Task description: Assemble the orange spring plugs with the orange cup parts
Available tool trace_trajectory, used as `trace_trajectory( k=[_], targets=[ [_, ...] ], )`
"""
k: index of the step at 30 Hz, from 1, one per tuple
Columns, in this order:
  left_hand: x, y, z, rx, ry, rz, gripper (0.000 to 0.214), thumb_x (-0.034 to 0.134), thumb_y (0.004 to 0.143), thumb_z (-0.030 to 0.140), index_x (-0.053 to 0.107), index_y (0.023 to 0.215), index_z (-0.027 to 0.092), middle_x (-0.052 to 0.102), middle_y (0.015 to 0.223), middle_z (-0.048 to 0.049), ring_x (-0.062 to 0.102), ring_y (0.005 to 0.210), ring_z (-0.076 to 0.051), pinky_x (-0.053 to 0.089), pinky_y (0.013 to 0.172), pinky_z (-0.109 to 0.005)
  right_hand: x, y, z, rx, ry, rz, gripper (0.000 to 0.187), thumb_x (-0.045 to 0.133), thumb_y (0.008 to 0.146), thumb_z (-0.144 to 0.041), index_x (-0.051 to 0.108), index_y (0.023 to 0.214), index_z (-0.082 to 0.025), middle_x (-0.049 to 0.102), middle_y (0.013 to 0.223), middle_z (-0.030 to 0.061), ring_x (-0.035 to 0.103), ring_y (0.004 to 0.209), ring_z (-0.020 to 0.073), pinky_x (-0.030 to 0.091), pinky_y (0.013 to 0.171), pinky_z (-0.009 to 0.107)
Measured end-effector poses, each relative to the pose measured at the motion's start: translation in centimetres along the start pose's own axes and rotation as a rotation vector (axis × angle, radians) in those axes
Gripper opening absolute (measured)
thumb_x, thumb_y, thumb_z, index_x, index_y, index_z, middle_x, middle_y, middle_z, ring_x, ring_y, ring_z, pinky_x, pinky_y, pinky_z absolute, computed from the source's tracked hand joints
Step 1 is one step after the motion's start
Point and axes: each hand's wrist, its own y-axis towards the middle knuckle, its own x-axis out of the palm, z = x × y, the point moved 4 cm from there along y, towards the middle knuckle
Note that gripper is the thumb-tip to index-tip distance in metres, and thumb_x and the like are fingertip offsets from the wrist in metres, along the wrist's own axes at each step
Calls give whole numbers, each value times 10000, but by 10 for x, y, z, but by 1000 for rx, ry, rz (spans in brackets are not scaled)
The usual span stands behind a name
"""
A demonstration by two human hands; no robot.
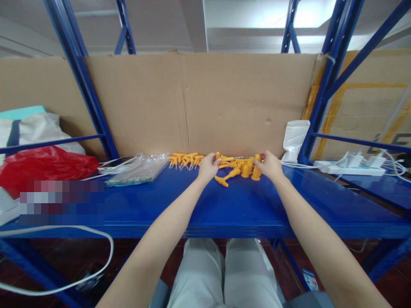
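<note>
On the blue shelf (244, 205), my left hand (208, 167) is closed around a small orange plastic piece (218, 156), whose tip shows above the fingers. My right hand (270, 165) grips an upright orange piece with a flared base (256, 167) between thumb and fingers. Between the hands lies a loose pile of orange plastic pieces (245, 167), some standing, some on their sides. A T-shaped orange piece (222, 181) lies nearest to me. Left of my left hand is a row of orange pieces with thin metal chains or spirals (185, 159); their exact kind is unclear.
Clear plastic bags (141, 170) lie left of the row. Further left is a red bag (48, 167). A white pouch (295, 139) leans by the right post, near a white power strip (351, 168) with cables. A cardboard sheet (224, 102) closes the back.
</note>
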Motion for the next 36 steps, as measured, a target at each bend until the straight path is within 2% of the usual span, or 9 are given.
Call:
trace_trajectory(
  k=[6, 19, 25, 31, 36],
  targets=[
    [-1, -1, 4, -9, -11, -7, 91, 651, 778, 88, 637, 776, 178, 736, 802, -34, 708, 819, -191, 555, 822, -318, 1, 5, 11, 67, 87, -12, 309, 635, 815, -350, 639, 1077, -186, 747, 1043, 114, 696, 985, 254, 506, 819, 333],
    [0, -1, 3, -12, 0, 11, 78, 647, 791, 101, 636, 790, 178, 738, 820, -47, 711, 823, -201, 556, 834, -343, 22, 11, 14, -51, 356, -57, 281, 652, 745, -301, 622, 996, -177, 729, 959, 91, 678, 786, 188, 527, 682, 281],
    [1, 0, 0, 0, -7, 13, 69, 648, 800, 111, 644, 784, 178, 735, 806, -45, 710, 818, -202, 556, 831, -344, 25, 7, 9, -46, 301, -141, 288, 676, 758, -272, 621, 1025, -180, 717, 914, 60, 664, 751, 167, 507, 648, 257],
    [1, 1, -1, -7, -18, -10, 45, 664, 805, 142, 644, 789, 179, 744, 819, -49, 718, 828, -201, 561, 835, -341, 25, -1, -1, -113, 96, -246, 219, 738, 746, -231, 650, 941, -185, 720, 863, 41, 667, 767, 164, 503, 711, 262],
    [1, 0, 1, -18, -12, 5, 45, 655, 800, 135, 643, 800, 178, 748, 840, -56, 726, 854, -210, 561, 859, -352, 30, -1, 0, -136, -15, -299, 243, 735, 752, -180, 671, 986, -184, 736, 866, 51, 679, 803, 181, 521, 761, 298]
  ],
)
